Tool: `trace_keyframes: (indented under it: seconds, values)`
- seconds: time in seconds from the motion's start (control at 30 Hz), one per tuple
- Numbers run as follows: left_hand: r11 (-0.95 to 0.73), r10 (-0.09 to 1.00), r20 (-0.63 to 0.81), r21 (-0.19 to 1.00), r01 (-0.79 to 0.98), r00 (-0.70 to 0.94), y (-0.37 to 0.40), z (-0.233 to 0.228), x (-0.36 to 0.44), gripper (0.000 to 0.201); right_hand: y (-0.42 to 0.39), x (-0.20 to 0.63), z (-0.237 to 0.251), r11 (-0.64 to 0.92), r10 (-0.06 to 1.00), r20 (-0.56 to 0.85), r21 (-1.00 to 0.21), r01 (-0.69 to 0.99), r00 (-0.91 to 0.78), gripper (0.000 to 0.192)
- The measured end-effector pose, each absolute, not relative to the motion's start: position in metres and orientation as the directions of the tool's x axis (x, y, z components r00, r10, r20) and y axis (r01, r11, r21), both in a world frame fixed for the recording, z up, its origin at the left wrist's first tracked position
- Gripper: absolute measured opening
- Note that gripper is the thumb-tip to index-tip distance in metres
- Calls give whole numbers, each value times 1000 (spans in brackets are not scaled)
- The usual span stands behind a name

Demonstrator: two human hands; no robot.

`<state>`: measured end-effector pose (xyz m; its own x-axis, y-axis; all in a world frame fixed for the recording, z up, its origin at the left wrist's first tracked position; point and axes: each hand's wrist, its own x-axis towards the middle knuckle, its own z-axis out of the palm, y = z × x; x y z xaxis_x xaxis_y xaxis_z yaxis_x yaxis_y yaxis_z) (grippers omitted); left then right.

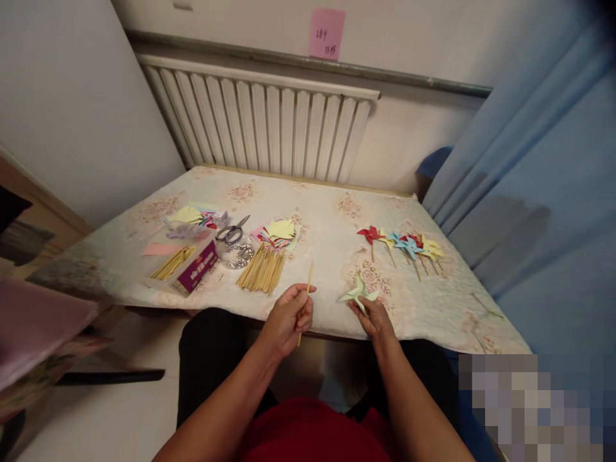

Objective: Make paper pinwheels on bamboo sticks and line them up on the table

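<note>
Left hand (289, 314) gripping stick (306, 294), right hand (373, 317) pinching pinwheel (359, 293)

Upright stick (306, 296), seemingly pale-green pinwheel (359, 294)

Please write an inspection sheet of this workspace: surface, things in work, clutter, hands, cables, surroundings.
Surface: table with a flowered cloth, bare in the middle.
Things in work: wooden stick held upright; pale green paper pinwheel lying near the front edge.
Clutter: pile of sticks, scissors, cut paper, purple box, finished pinwheels in a row at right.
Hands: left hand closed on the stick; right hand pinching the pinwheel.
Cables: nothing seen.
Surroundings: radiator behind the table, pink note on the wall, blue curtain at right.
</note>
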<state>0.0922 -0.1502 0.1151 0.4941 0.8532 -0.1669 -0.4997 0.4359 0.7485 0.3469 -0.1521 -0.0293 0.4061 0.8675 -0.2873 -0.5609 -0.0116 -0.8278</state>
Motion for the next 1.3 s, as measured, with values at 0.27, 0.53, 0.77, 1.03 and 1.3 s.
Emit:
trace_keyframes:
  seconds: [0.27, 0.53, 0.77, 1.03, 1.3]
  values:
    - [438, 857, -181, 750, -496, 482, -150, 114, 92, 29, -153, 346, -28, -6, 864, -297, -813, -582, 407, 30]
    - [428, 860, -175, 759, -491, 480, -150, 112, 91, 28, -152, 346, -29, 11, 859, -305, -793, -610, 412, 37]
    - [433, 856, -175, 757, -489, 486, -151, 113, 90, 25, -153, 346, -29, 9, 862, -309, -783, -621, 402, 36]
    - [441, 849, -184, 764, -471, 495, -151, 111, 89, 31, -152, 347, -30, 1, 862, -292, -817, -576, 415, 35]
    - [436, 851, -175, 762, -480, 494, -152, 111, 89, 32, -152, 348, -34, 3, 866, -269, -840, -542, 422, 32]
